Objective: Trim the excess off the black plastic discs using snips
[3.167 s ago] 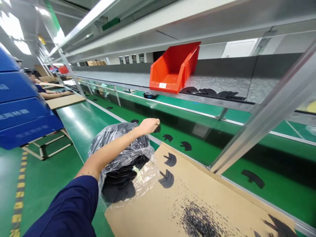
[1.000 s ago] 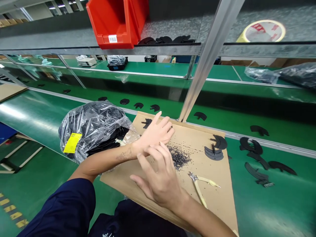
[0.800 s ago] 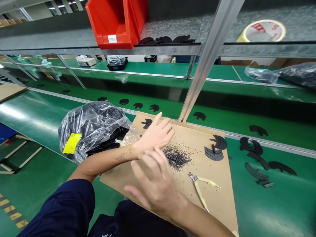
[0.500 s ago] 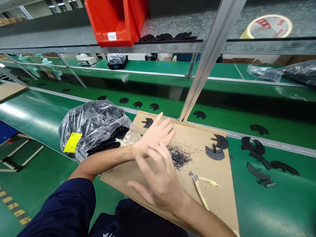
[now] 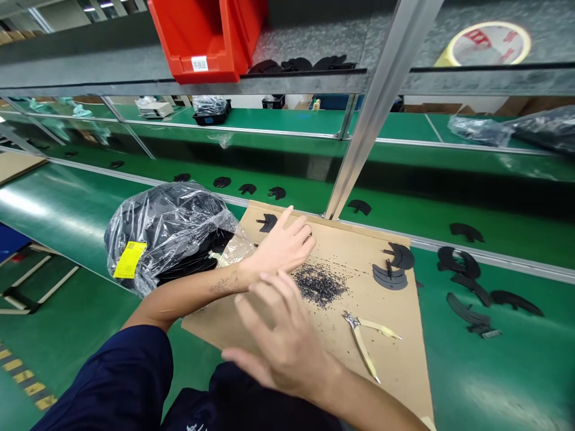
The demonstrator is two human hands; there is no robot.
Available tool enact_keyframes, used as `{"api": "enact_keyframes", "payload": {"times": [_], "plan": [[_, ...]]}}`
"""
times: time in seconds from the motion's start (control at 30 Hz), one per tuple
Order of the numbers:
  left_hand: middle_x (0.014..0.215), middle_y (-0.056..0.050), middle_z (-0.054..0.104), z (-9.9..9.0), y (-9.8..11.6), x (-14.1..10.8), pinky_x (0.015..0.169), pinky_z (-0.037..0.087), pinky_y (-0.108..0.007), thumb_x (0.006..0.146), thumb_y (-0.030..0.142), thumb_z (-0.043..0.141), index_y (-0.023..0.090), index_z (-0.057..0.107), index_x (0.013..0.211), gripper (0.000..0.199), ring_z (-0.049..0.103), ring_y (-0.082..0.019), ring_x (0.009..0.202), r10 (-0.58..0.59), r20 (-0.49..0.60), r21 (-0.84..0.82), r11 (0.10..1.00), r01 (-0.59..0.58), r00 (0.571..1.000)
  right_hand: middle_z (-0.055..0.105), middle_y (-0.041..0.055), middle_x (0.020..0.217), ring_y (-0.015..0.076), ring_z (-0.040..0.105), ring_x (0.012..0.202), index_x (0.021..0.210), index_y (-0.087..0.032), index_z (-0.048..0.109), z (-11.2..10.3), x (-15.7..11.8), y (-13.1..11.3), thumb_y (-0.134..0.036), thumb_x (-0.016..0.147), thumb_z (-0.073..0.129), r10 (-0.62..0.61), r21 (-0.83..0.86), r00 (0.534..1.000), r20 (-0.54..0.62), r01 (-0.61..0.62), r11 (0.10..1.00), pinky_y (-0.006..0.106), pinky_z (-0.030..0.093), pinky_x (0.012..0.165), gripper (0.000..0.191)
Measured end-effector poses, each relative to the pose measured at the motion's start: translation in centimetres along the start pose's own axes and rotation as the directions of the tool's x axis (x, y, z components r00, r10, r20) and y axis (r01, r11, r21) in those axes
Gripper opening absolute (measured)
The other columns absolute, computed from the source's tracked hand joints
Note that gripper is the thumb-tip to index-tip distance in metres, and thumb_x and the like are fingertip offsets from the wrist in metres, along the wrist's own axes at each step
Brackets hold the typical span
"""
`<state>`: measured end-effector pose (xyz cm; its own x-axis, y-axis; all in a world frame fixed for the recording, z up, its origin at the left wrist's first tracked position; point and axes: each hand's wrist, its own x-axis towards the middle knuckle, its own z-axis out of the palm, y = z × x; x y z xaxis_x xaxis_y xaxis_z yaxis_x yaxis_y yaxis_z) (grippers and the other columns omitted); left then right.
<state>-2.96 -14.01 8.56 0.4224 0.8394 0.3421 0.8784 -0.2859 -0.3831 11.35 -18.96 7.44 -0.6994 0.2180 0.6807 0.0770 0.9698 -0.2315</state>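
Note:
My left hand (image 5: pixel 283 244) is stretched over the cardboard sheet (image 5: pixel 386 359), palm down, thumb apart and fingers loosely bent, holding nothing. Nearer to me, my right hand (image 5: pixel 287 338) hovers with its thumb spread from its curved fingers, also holding nothing. Its fingertips overlap my left wrist in view; whether they touch, I cannot tell. A pile of small black bits (image 5: pixel 321 284) lies on the cardboard beside both hands. Diagonal cutters (image 5: pixel 359 335) with cream handles lie spread to the right. Curved black parts (image 5: pixel 390 276) rest near the sheet's right edge, and another black part (image 5: pixel 268 222) lies beyond my left hand.
A clear plastic bag (image 5: pixel 166 227) full of black parts stands left of the cardboard. More curved parts (image 5: pixel 467 305) lie on the green bench at right. A metal post (image 5: pixel 368 137) rises behind the sheet to a shelf carrying a red bin (image 5: pixel 206 42) and tape (image 5: pixel 489 45).
My right hand has shifted slightly left and toward me, baring more of the black pile. My left hand stays nearly in place. The whole view has drifted slightly.

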Motion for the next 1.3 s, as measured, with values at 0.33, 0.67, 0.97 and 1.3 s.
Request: {"api": "enact_keyframes", "payload": {"times": [0.33,0.67,0.97,1.3], "plan": [[0.098,-0.007,0.067,0.56,0.24,-0.16,0.118,0.037,-0.056,0.094,0.004,0.043,0.016,0.064,0.092,0.024,0.06,-0.024,0.118,-0.005,-0.017,0.001,1.0,0.005,1.0,0.06,0.0177,0.12,0.0325,0.048,0.127,0.122,-0.01,0.062,0.32,-0.14,0.05,-0.051,0.094,0.058,0.021,-0.002,1.0,-0.007,-0.022,1.0,0.056,0.045,0.111,0.05],[0.1,-0.006,0.066,0.65,0.4,-0.33,0.124,0.026,-0.058,0.094,0.005,0.043,0.018,0.065,0.094,0.025,0.057,-0.024,0.121,-0.021,0.016,-0.049,0.999,0.022,1.0,0.061,0.0187,0.122,0.0334,0.047,0.13,0.125,-0.011,0.061,0.07,-0.32,0.18,-0.05,0.093,0.061,0.051,-0.007,0.998,0.03,-0.051,0.999,0.058,0.044,0.111,0.051],[0.099,-0.007,0.066,0.52,0.56,-0.63,0.119,0.033,-0.058,0.093,0.005,0.043,0.017,0.065,0.093,0.025,0.059,-0.025,0.117,-0.003,-0.002,-0.008,1.0,0.003,1.0,0.062,0.017,0.12,0.0323,0.048,0.128,0.122,-0.012,0.063,0.24,-0.52,0.17,-0.051,0.094,0.058,0.02,-0.032,1.0,0.023,-0.02,0.999,0.059,0.042,0.112,0.048],[0.096,-0.007,0.066,0.73,0.51,-0.64,0.118,0.035,-0.058,0.093,0.005,0.043,0.016,0.066,0.089,0.025,0.06,-0.024,0.112,-0.007,-0.005,0.013,1.0,0.007,1.0,0.06,0.0171,0.124,0.0328,0.047,0.13,0.125,-0.013,0.061,0.36,-0.78,0.17,-0.052,0.092,0.061,-0.017,0.018,0.998,0.055,0.016,1.0,0.057,0.041,0.113,0.052]]}}
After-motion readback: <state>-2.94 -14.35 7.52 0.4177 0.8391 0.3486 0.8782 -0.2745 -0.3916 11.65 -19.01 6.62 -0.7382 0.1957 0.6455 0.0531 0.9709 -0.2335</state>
